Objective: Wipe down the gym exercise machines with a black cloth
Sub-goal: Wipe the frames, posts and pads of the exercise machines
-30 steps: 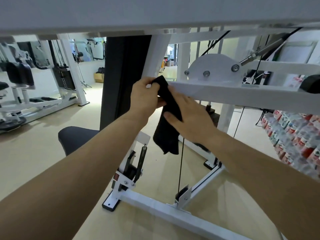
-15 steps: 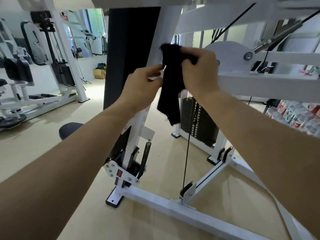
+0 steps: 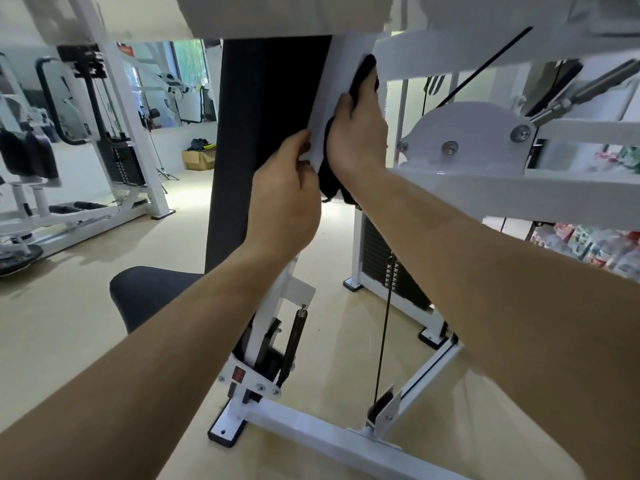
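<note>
cloth (image 3: 362,76) is sitting flat on the white post (image 3: 329,98) of the machine, up near its top edge, with my right hand (image 3: 358,133) pressing it there, fingers spread over it rather than clenched. my left hand (image 3: 287,202) is curling round the post's edge beside the black pad (image 3: 266,133). i'm judging the loose tail hanging below my wrist could be snagging on the cable (image 3: 382,327) or slipping out if i'm dragging down too lightly. most of the cloth is hiding under my palm, and the post's top is cut off.
</note>
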`<action>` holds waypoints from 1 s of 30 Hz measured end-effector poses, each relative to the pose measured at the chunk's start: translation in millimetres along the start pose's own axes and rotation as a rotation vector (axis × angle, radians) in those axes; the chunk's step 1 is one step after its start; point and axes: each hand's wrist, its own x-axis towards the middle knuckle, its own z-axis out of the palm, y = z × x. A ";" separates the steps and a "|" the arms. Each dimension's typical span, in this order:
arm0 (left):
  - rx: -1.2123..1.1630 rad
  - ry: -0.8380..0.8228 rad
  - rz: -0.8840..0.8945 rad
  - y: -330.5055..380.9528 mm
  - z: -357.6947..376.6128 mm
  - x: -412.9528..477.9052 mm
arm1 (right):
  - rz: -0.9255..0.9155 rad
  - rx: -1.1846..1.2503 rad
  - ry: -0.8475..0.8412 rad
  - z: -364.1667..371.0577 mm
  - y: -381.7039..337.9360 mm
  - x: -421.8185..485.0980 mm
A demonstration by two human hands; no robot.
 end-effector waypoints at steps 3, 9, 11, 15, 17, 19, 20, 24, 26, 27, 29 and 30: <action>-0.018 0.002 -0.033 0.8 0.6 3.9 | -0.140 -0.009 0.006 -5.0 -11.9 -3.9; -0.017 0.005 0.020 -2.7 2.9 1.4 | -0.303 -0.247 0.035 -6.1 -4.7 0.9; 0.001 0.010 0.019 -8.8 3.6 -5.1 | -0.297 -0.306 -0.063 -2.3 9.7 -18.8; 0.008 -0.005 0.038 -9.8 -1.9 -15.6 | -0.321 -0.339 -0.151 -4.0 8.5 -27.8; 0.005 0.000 0.041 -7.1 -6.8 -13.4 | -0.398 -0.346 -0.064 -10.2 -0.2 -7.2; 0.010 0.007 0.045 -4.6 -11.7 -10.5 | -0.493 -0.427 -0.004 -15.9 0.5 12.2; 0.017 0.007 0.051 -4.3 -13.3 -10.5 | -0.541 -0.499 -0.001 -17.0 4.8 15.6; 0.026 -0.008 0.051 -12.9 -13.9 -20.8 | -0.817 -0.961 -0.049 -16.3 26.3 -4.6; 0.033 -0.023 0.034 -18.8 -12.7 -29.0 | -0.915 -1.080 -0.138 -21.6 40.8 -20.7; 0.037 -0.031 0.027 -20.8 -12.6 -33.4 | -0.949 -1.117 -0.190 -26.1 50.7 -27.7; 0.046 -0.051 0.014 -23.1 -13.4 -41.4 | -1.015 -1.198 -0.315 -37.2 65.9 -42.6; 0.053 -0.062 0.005 -23.7 -14.2 -44.5 | -1.040 -1.231 -0.386 -43.2 67.8 -43.8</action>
